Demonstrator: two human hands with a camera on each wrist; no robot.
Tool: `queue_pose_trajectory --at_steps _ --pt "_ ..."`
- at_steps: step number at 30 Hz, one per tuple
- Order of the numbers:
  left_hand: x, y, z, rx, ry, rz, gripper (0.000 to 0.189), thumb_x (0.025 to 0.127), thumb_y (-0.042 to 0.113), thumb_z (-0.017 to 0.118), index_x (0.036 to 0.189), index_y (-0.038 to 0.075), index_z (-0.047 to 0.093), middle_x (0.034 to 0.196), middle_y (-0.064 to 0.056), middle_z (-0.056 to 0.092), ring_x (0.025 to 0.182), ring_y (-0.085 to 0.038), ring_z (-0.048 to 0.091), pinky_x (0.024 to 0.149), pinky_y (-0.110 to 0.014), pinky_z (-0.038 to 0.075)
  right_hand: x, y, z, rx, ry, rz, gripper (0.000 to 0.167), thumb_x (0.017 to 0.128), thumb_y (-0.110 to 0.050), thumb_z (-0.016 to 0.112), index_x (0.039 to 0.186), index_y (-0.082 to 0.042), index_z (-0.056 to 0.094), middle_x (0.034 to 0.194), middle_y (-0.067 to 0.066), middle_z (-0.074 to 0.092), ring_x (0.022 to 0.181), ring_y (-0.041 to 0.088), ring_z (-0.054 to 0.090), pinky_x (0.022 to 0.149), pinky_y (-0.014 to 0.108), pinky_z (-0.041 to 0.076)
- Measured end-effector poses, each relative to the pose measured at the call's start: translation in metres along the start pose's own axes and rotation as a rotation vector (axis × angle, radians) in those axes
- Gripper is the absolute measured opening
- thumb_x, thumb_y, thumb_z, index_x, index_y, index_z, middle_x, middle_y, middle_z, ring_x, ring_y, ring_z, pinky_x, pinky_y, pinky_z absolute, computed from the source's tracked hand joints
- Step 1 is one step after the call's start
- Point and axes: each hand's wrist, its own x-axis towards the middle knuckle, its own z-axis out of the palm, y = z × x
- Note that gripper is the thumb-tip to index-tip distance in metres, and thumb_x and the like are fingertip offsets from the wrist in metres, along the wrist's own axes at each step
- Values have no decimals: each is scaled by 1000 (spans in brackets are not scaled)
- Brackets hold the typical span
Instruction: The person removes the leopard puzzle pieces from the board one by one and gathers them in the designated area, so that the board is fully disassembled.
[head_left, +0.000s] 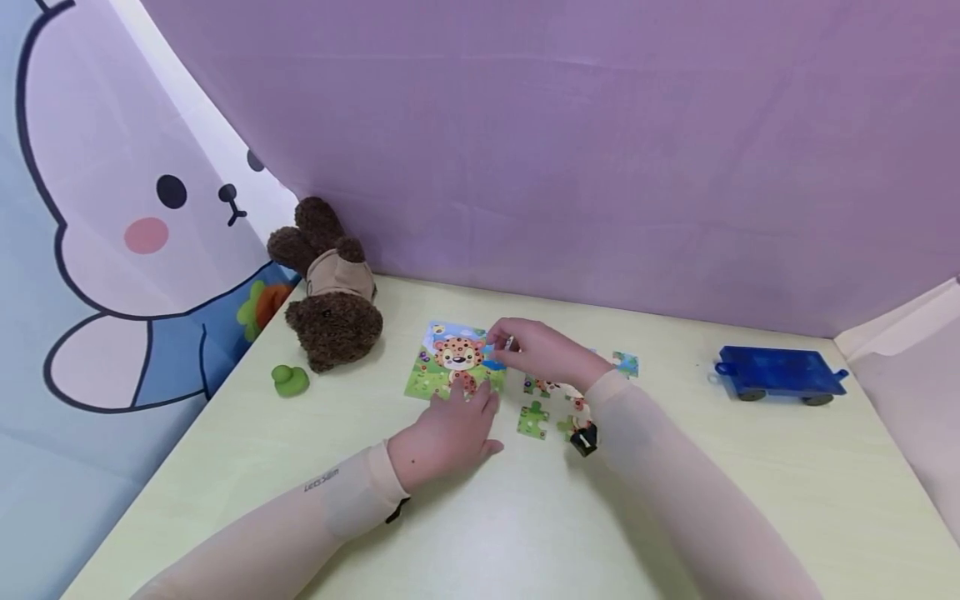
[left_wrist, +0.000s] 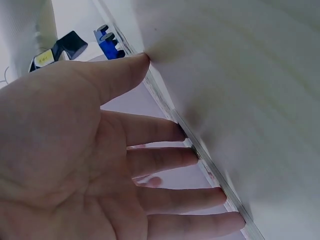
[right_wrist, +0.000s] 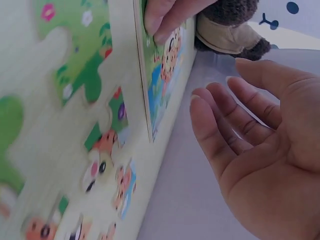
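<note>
A square picture board [head_left: 459, 360] with a spotted leopard cub on it lies on the table. My left hand [head_left: 452, 435] rests its fingertips on the board's lower part, fingers straight; the left wrist view shows the bare palm of this hand [left_wrist: 75, 145]. Over the board's right edge hovers my right hand [head_left: 542, 350]. In the right wrist view its loosely curved fingers [right_wrist: 210, 127] hold nothing visible. Loose jigsaw pieces lie to the right of the board, among them a green piece [head_left: 532, 422] and a blue-green piece [head_left: 627, 363]; the right hand and wrist partly hide others.
A brown plush toy [head_left: 335, 321] lies at the back left, with a small green duck-like figure [head_left: 289, 381] in front of it. A blue toy wagon [head_left: 780, 372] stands at the far right. A purple cloth [head_left: 562, 167] hangs behind the table.
</note>
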Motion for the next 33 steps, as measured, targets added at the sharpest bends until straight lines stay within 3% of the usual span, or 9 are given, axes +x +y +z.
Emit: queue_pose_trajectory --at_steps 10,23,33 --pt "-1 -1 1 36 41 23 76 108 58 52 162 5 45 168 -14 46 145 -50 54 101 -62 61 24 2 18 49 -92 48 29 106 -18 66 134 -11 65 118 0 72 110 16 67 102 39 59" --pt "-1 -2 2 58 21 47 77 110 59 48 164 5 41 171 -15 42 146 -51 53 101 -62 61 24 7 21 43 -153 111 23 102 -21 70 124 -16 72 121 0 74 114 16 67 110 42 56" --pt "-1 1 0 75 -33 82 69 112 57 43 170 21 32 179 8 25 148 -59 45 105 -69 56 25 3 23 60 -156 141 24 99 -20 74 122 -14 71 119 0 73 111 17 67 109 42 56"
